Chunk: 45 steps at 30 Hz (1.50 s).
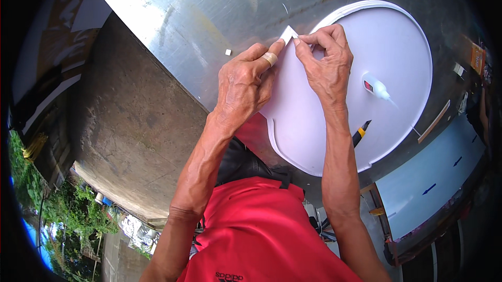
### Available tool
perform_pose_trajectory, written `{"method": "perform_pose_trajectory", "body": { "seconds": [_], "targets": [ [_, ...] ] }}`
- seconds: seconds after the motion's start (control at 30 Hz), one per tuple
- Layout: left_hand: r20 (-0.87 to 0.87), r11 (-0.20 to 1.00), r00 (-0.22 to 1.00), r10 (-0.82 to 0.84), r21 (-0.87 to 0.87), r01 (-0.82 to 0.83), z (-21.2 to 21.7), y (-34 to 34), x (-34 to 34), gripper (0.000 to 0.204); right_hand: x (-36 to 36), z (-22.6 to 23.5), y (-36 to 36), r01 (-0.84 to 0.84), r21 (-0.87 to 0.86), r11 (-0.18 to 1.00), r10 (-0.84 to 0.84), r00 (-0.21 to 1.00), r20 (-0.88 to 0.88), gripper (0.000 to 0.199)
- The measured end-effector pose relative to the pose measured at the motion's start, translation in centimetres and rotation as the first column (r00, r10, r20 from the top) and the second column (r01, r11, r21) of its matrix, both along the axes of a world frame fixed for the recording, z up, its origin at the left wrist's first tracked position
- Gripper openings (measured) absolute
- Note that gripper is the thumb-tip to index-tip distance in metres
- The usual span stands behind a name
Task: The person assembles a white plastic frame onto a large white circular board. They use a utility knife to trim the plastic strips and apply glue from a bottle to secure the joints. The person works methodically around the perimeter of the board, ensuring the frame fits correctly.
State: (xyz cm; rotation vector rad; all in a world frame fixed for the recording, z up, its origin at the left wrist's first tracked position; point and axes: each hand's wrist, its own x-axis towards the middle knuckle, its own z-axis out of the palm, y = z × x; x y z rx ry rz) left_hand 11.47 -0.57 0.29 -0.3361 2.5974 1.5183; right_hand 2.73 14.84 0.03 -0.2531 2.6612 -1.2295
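Observation:
A large, flat white panel with a thin raised rim lies on a metal-topped table; one end narrows to a pointed corner. My left hand, with a tan bandage round one finger, presses its fingertips on the panel's white edging at this corner. From the other side my right hand pinches the same edging between thumb and forefinger. On the panel to the right of my right hand lies a small white glue bottle, nozzle pointing down and right. A black and yellow utility knife rests beside my right forearm.
A tiny white block sits on the metal tabletop left of the corner. A narrow strip and an orange box lie at the right. The table's left edge slants past my left wrist; a pale blue panel stands lower right.

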Motion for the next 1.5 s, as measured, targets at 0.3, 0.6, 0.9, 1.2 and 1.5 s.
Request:
{"method": "perform_pose_trajectory", "body": {
  "seconds": [0.3, 0.6, 0.9, 1.2, 1.5],
  "targets": [
    [-0.053, 0.997, 0.998, -0.043, -0.07, 0.04, -0.3, 0.6, 0.4, 0.05, 0.4, -0.2, 1.2, -0.045, -0.016, 0.999, 0.045, 0.999, -0.031, 0.008],
    [-0.13, 0.99, 0.984, 0.12, -0.059, -0.128, -1.1, 1.5, 1.3, 0.049, 4.1, -1.2, 3.6, 0.189, -0.18, 0.965, -0.2, 0.979, -0.044, 0.016],
    [-0.099, 0.99, 0.987, 0.125, -0.057, -0.131, -1.0, 1.5, 1.3, 0.049, 4.3, -0.7, 2.5, 0.194, -0.066, 0.979, -0.201, 0.974, -0.104, 0.013],
    [-0.126, 0.985, 0.978, 0.167, -0.025, -0.171, -1.2, 1.6, 1.0, 0.046, 4.2, -0.9, 2.3, 0.162, -0.034, 0.986, -0.166, 0.975, -0.147, 0.013],
    [-0.174, 0.978, 0.966, 0.194, -0.039, -0.203, -1.5, 1.9, 0.7, 0.041, 4.1, -1.0, 2.3, 0.147, -0.026, 0.989, -0.149, 0.975, -0.168, 0.014]
  ]
}}
